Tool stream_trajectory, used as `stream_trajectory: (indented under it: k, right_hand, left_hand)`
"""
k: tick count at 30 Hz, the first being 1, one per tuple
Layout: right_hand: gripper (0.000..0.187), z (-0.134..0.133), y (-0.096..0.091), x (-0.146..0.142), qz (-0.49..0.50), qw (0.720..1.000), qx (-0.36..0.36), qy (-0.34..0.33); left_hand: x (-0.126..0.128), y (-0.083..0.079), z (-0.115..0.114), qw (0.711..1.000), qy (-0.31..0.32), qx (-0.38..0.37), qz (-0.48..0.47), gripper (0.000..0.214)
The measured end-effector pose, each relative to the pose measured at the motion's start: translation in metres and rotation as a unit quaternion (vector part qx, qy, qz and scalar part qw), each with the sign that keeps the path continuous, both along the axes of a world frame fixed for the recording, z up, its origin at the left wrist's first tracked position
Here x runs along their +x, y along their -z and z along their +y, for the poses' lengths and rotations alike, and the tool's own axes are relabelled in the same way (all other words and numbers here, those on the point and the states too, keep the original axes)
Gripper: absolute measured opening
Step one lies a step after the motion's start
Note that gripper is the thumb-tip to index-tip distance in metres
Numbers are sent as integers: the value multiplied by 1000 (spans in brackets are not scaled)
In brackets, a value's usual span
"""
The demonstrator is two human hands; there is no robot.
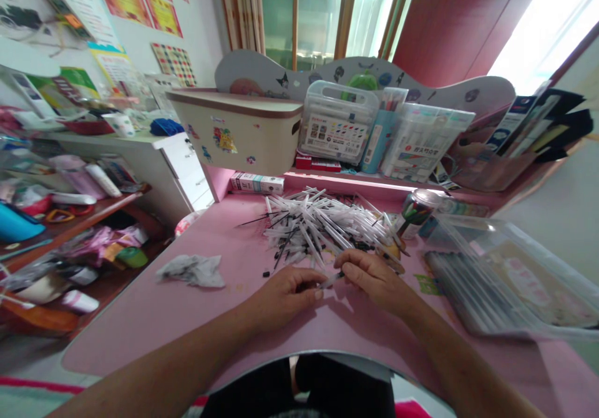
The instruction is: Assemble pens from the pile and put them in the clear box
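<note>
Between my two hands lies a pen (pixel 331 280) with a pale, clear barrel and a dark part at its right end. The fingertips of my left hand (pixel 292 290) pinch its left end. My right hand (pixel 369 277) closes on the dark right end, whose exact shape is hidden by the fingers. Just beyond them spreads a large heap of pen parts (pixel 318 221), mostly white and clear tubes with dark pieces among them. One small black cap (pixel 266 274) sits apart at the heap's near left side.
A crumpled tissue (pixel 194 271) lies left on the pink desk (pixel 178 324). To the right is a clear plastic box (pixel 515 330) with its lid raised, holding rows of pens. A can (pixel 418 209) stands behind. A cream bin (pixel 243 131) and marker cases (pixel 337 121) fill the shelf.
</note>
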State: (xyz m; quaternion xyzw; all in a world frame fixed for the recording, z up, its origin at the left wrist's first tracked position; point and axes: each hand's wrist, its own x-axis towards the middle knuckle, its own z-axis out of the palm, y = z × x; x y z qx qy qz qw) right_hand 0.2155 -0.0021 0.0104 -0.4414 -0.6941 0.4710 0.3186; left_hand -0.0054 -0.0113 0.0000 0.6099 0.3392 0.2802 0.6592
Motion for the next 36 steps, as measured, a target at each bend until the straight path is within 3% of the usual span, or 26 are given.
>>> stream_trajectory:
  k: [3,5,8,10,16,19,22,24,28,30,33,36]
  right_hand:
    - [14,-1,-2,-1,24,999,-26,-6]
    - [8,-1,-4,-2,-3,1000,-4,-7]
    - [28,1,-5,-3,-57,997,49,-5]
    - [40,2,-4,-3,-70,996,48,-7]
    - [20,0,-3,2,-4,999,-45,-25]
    - [14,1,-6,0,-55,998,33,-26]
    - [34,2,-6,-2,-91,992,88,-23]
    - [33,2,-5,-2,-76,995,60,-19]
    - [13,0,0,0,-23,999,-30,-10]
    - [10,0,-1,0,-33,999,-3,-12]
    - [25,2,-3,-2,-66,996,59,-20]
    - [25,2,-4,-3,-59,997,40,-18]
  left_hand:
    - [-1,3,1,1000,-23,0,7,29]
    - [-2,5,1,999,-30,12,17,28]
    - [-2,6,2,999,-16,27,24,28]
    - [-2,5,2,999,-13,25,27,29]
    - [-2,5,3,997,-14,48,62,30]
    - [-2,6,4,997,-8,57,58,29]
    - [-1,5,3,998,-3,55,43,28]
    - [-1,4,2,998,-7,51,30,27]
    - [-1,4,2,998,-20,49,25,25]
    - [-1,5,2,998,-22,52,36,25]
    - [-2,7,2,997,-24,59,41,25]
    - [-2,8,1,997,-29,62,39,24]
